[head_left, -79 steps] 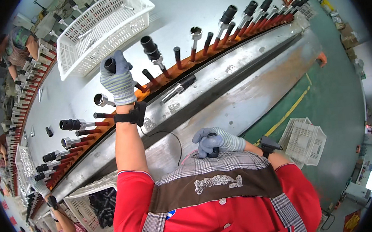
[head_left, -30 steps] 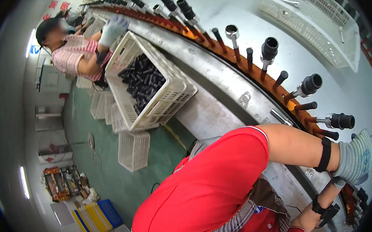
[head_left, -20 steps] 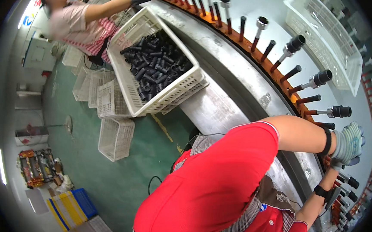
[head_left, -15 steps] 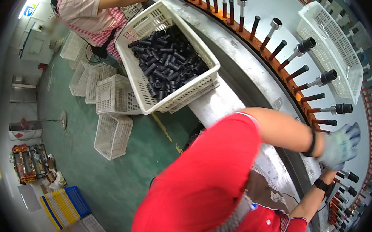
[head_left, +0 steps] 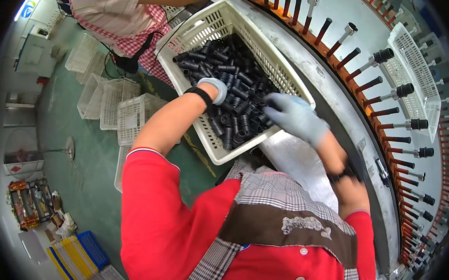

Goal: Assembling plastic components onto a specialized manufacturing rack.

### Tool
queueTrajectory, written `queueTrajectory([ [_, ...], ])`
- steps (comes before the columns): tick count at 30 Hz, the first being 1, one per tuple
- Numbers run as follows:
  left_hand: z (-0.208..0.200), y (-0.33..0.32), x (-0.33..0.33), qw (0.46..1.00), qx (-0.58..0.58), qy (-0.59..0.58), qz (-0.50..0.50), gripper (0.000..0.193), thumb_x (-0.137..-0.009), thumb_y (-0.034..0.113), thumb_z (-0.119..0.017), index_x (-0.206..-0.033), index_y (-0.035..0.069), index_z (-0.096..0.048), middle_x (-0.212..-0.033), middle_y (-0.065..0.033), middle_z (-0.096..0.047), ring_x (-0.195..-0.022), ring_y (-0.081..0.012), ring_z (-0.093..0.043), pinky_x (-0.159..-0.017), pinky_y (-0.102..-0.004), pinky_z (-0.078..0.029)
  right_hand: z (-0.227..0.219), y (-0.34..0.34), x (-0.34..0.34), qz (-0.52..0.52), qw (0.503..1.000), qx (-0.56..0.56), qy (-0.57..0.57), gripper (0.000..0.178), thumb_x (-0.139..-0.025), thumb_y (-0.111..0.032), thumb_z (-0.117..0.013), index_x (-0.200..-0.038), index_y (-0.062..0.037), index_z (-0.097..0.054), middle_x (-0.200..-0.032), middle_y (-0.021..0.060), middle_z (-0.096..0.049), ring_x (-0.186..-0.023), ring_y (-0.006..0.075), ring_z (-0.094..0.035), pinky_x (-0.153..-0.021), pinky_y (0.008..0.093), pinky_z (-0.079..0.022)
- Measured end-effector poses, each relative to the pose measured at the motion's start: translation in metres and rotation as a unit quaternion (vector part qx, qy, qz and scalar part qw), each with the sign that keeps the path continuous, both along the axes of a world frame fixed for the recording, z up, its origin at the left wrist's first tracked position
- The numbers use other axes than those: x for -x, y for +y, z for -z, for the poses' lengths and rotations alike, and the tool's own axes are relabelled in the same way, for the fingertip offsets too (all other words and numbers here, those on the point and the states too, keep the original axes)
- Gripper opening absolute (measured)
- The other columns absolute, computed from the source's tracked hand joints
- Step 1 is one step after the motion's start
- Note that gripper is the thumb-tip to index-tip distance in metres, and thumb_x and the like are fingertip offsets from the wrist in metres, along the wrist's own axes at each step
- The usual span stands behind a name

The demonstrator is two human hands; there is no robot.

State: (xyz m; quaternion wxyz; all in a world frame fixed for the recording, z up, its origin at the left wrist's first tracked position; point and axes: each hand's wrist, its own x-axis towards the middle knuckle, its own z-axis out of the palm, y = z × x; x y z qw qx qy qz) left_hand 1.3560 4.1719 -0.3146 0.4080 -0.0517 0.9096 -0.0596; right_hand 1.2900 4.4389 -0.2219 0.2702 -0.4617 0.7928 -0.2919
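Though apart, hands (head_left: 215,91) (head_left: 297,118) at black parts (head_left: 237,89)

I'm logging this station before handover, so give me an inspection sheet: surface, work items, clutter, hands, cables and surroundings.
Surface: scuffed metal ledge beneath the white crate.
Work items: many ribbed black parts jumbled in the crate.
Clutter: one loose silver-and-black piece beside the orange rail of upright pegs.
Hands: left hand among the parts, fingers hidden; right hand at the crate's near right corner, blurred; cannot tell whether either grips anything.
Cables: thin black cord near the co-worker's checked apron.
Surroundings: more crates and stacked yellow-and-blue panels on the green floor.
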Motion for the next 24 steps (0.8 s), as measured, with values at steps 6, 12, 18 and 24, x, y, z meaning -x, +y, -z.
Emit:
queueTrajectory([
  [6, 0.083, -0.027, -0.007, 0.992, -0.012, 0.046, -0.117, 0.034, -0.085, 0.023, -0.053, -0.111, 0.005, -0.067, -0.121, -0.0174, -0.060, -0.110, -0.0326, -0.061, -0.091, -0.0427, -0.049, 0.108, -0.155, -0.028, -0.120, 0.982, -0.146, 0.012, 0.032, -0.082, -0.036, -0.059, -0.094, -0.0073, -0.069, -0.099, 0.0168, -0.069, -0.090, 0.0331, -0.066, -0.082, 0.0403, -0.050],
  [12, 0.038, 0.009, -0.018, 0.996, 0.006, 0.089, -0.031, 0.032, -0.083, 0.022, -0.051, -0.102, 0.007, -0.071, -0.111, -0.0154, -0.066, -0.101, -0.0313, -0.065, -0.086, -0.0430, -0.051, 0.184, -0.145, -0.049, -0.054, 0.994, -0.095, 0.017, 0.037, -0.080, -0.043, -0.062, -0.100, -0.0125, -0.071, -0.100, 0.0131, -0.070, -0.093, 0.0285, -0.067, -0.080, 0.0399, -0.053],
  [18, -0.007, 0.034, -0.004, 0.993, -0.070, 0.072, 0.060, 0.030, -0.079, 0.018, -0.058, -0.104, 0.002, -0.066, -0.109, -0.0240, -0.063, -0.104, -0.0360, -0.061, -0.088, -0.0424, -0.049, 0.087, -0.080, -0.053, -0.090, 0.981, -0.158, 0.064, 0.033, -0.064, -0.030, -0.072, -0.083, -0.0032, -0.072, -0.083, 0.0163, -0.069, -0.079, 0.0299, -0.068, -0.066, 0.0434, -0.054],
  [24, -0.132, 0.121, -0.010, 0.830, -0.471, 0.264, -0.141, 0.036, -0.077, 0.003, -0.063, -0.113, -0.001, -0.056, -0.102, -0.0065, -0.063, -0.098, -0.0176, -0.058, -0.088, -0.0290, -0.045, -0.051, 0.117, -0.035, 0.094, 0.994, 0.020, -0.056, 0.039, -0.065, -0.033, -0.067, -0.086, 0.0000, -0.068, -0.082, 0.0201, -0.066, -0.081, 0.0361, -0.064, -0.073, 0.0443, -0.050],
])
